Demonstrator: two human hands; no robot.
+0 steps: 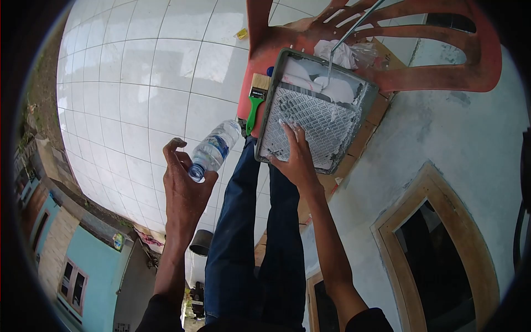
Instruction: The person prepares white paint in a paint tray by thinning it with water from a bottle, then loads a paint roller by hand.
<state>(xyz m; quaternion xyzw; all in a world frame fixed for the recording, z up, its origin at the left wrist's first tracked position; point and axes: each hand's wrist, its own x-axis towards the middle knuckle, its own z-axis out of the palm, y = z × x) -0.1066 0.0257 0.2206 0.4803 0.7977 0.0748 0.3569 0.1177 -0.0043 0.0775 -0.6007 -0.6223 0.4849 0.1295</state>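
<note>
Left hand curled around neck of clear plastic water bottle, uncapped, tilted toward grey ribbed metal paint tray. Right hand spread flat on tray's textured ramp. Tray resting on red plastic chair; green-handled flat paintbrush just beside it.

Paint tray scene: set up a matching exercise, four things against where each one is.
Things:
1. water bottle
2. paint tray
3. paintbrush
4. roller

Places:
A. lying in the tray's deep end
B. on the red chair, under the right hand
C. held in the left hand
D. on the chair seat, left of the tray

Pairs: 1-C, 2-B, 3-D, 4-A
</note>
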